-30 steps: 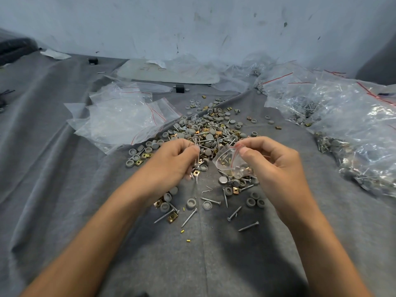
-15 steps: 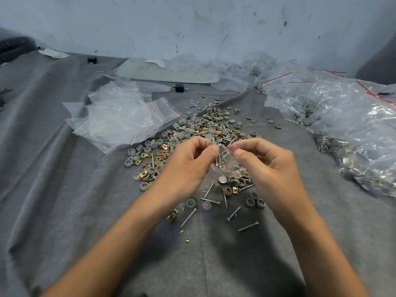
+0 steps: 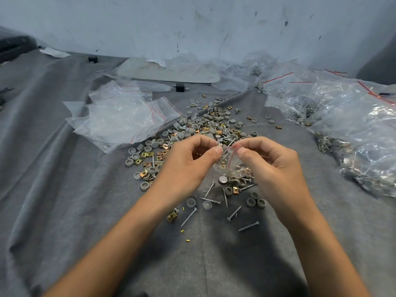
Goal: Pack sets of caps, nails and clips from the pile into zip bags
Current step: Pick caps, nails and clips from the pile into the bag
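Observation:
A small clear zip bag (image 3: 230,165) with a red seal line hangs between my two hands above the pile (image 3: 205,133) of grey caps, brass clips and nails on the grey cloth. My right hand (image 3: 272,166) pinches the bag's mouth at its right side. My left hand (image 3: 188,166) pinches nails (image 3: 219,142) at the bag's mouth, their heads sticking up above my fingertips. Some parts show through the bag. Loose nails (image 3: 189,216) and caps (image 3: 255,201) lie just below my hands.
A stack of empty zip bags (image 3: 122,121) lies to the left of the pile. Filled bags (image 3: 353,133) heap up along the right side. A flat plastic-covered sheet (image 3: 169,70) and a small black block (image 3: 180,87) sit near the wall. The cloth is wrinkled.
My left hand came right from the pile with nails and met the bag's mouth. My right hand has held the bag up throughout and has shifted slightly.

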### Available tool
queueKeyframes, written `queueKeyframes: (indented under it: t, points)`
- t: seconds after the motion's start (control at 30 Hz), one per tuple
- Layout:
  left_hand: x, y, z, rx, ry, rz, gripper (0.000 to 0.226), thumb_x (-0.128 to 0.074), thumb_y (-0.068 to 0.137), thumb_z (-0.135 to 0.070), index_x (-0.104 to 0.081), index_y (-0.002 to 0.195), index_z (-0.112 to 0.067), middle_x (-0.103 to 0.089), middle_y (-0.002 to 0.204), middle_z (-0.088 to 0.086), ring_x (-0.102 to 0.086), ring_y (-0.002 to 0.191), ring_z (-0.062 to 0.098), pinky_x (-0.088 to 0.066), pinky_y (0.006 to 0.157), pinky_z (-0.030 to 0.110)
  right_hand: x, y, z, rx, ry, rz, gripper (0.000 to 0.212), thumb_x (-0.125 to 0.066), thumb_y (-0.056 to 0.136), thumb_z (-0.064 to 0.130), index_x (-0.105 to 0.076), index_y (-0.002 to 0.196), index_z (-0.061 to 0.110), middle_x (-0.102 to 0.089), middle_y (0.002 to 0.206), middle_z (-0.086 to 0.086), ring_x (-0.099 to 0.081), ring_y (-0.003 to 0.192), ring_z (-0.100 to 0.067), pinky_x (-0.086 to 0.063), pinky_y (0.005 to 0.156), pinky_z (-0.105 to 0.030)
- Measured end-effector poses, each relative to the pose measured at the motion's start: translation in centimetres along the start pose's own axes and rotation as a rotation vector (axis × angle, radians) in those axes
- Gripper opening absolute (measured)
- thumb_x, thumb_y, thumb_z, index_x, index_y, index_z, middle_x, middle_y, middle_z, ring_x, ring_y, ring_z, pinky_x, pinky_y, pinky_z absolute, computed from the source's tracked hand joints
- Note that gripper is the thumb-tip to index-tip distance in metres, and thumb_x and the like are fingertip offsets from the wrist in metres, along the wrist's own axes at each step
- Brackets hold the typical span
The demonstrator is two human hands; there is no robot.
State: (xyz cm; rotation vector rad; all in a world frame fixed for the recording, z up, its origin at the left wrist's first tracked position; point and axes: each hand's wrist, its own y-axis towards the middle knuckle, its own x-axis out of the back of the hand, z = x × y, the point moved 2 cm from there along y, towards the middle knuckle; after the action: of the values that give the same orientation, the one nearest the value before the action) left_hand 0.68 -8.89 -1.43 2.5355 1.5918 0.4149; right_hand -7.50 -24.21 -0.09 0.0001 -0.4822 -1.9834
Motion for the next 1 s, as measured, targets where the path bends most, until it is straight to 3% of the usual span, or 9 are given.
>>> queueKeyframes:
  t: [0.13, 0.23, 0.4, 0.5, 0.6, 0.67, 0.77, 0.87, 1.0]
  points:
    - [0.3, 0.1, 0.1, -0.029, 0.101, 0.041, 0.004, -0.072, 0.092, -0.020, -0.075, 0.089, -0.021, -0.063, 0.065, -0.016, -0.051, 0.057, -0.001, -0.040, 0.057, 0.016, 0.1, 0.0, 0.0, 0.009, 0.015, -0.004, 0.011, -0.067, 0.088, 0.025, -0.078, 0.089, 0.027, -0.076, 0.085, 0.008, -0.066, 0.079, -0.005, -0.051, 0.076, -0.026]
    - [0.6, 0.0, 0.0, -0.046, 0.258, 0.081, 0.011, -0.072, 0.092, -0.022, -0.078, 0.098, -0.028, -0.071, 0.074, -0.019, -0.061, 0.067, 0.000, -0.049, 0.067, 0.026, 0.2, 0.0, 0.0, 0.018, 0.035, -0.028, 0.012, -0.066, 0.088, 0.023, -0.078, 0.089, 0.026, -0.077, 0.085, 0.007, -0.068, 0.078, -0.006, -0.054, 0.073, -0.025]
    - [2.2, -0.1, -0.2, -0.060, 0.456, -0.006, 0.005, -0.068, 0.093, -0.032, -0.072, 0.096, -0.033, -0.070, 0.078, -0.019, -0.062, 0.067, 0.001, -0.049, 0.066, 0.026, 0.9, 0.3, -0.1, 0.060, 0.056, -0.130, 0.014, -0.068, 0.095, 0.016, -0.078, 0.093, 0.025, -0.076, 0.086, 0.006, -0.064, 0.075, -0.003, -0.053, 0.070, -0.021]
    - [1.9, -0.5, 0.1, 0.005, 0.738, 0.153, 0.013, -0.065, 0.093, -0.042, -0.072, 0.099, -0.033, -0.068, 0.083, -0.018, -0.059, 0.074, -0.005, -0.044, 0.064, 0.020, 1.9, 0.4, 0.2, 0.112, 0.085, -0.203, 0.013, -0.067, 0.095, 0.022, -0.078, 0.096, 0.030, -0.076, 0.094, 0.004, -0.065, 0.080, -0.008, -0.053, 0.074, -0.024]
    - [0.9, -1.0, 0.8, 0.070, 0.941, 0.348, 0.030, -0.065, 0.088, -0.056, -0.070, 0.105, -0.032, -0.067, 0.095, -0.013, -0.063, 0.089, 0.009, -0.053, 0.078, 0.032, 1.9, 0.5, 0.0, 0.115, 0.059, -0.201, 0.015, -0.068, 0.097, 0.019, -0.077, 0.095, 0.031, -0.074, 0.104, -0.006, -0.066, 0.086, -0.010, -0.053, 0.078, -0.026]
    - [0.6, -1.3, 0.9, 0.069, 1.005, 0.385, 0.039, -0.067, 0.083, -0.062, -0.068, 0.108, -0.031, -0.065, 0.098, -0.010, -0.061, 0.092, 0.014, -0.053, 0.082, 0.036, 1.8, 0.5, 0.0, 0.115, 0.070, -0.223, 0.015, -0.067, 0.098, 0.017, -0.076, 0.097, 0.028, -0.073, 0.106, -0.011, -0.065, 0.085, -0.011, -0.052, 0.075, -0.022]
    - [0.7, -1.4, 0.7, 0.010, 1.074, 0.419, 0.041, -0.065, 0.084, -0.064, -0.068, 0.101, -0.027, -0.063, 0.093, -0.008, -0.060, 0.090, 0.018, -0.052, 0.077, 0.036, 1.7, 0.6, 0.1, 0.125, 0.076, -0.226, 0.013, -0.067, 0.098, 0.018, -0.076, 0.098, 0.028, -0.075, 0.099, -0.001, -0.064, 0.080, -0.005, -0.050, 0.072, -0.019]
    - [1.4, -1.7, 0.5, 0.026, 1.074, 0.481, 0.043, -0.062, 0.087, -0.064, -0.069, 0.108, -0.028, -0.064, 0.097, -0.007, -0.060, 0.094, 0.018, -0.053, 0.079, 0.037, 1.4, 0.5, 0.0, 0.121, 0.093, -0.181, 0.014, -0.067, 0.099, 0.015, -0.076, 0.099, 0.025, -0.074, 0.087, 0.012, -0.061, 0.071, 0.002, -0.047, 0.064, -0.011]
    - [0.8, -2.9, 0.3, -0.096, 1.165, 0.436, 0.039, -0.052, 0.094, -0.060, -0.066, 0.110, -0.028, -0.058, 0.104, -0.006, -0.057, 0.102, 0.018, -0.041, 0.071, 0.032, 1.2, 0.5, 0.1, 0.128, 0.128, -0.179, 0.016, -0.066, 0.098, 0.013, -0.076, 0.097, 0.025, -0.073, 0.081, 0.013, -0.059, 0.068, 0.004, -0.047, 0.061, -0.009]
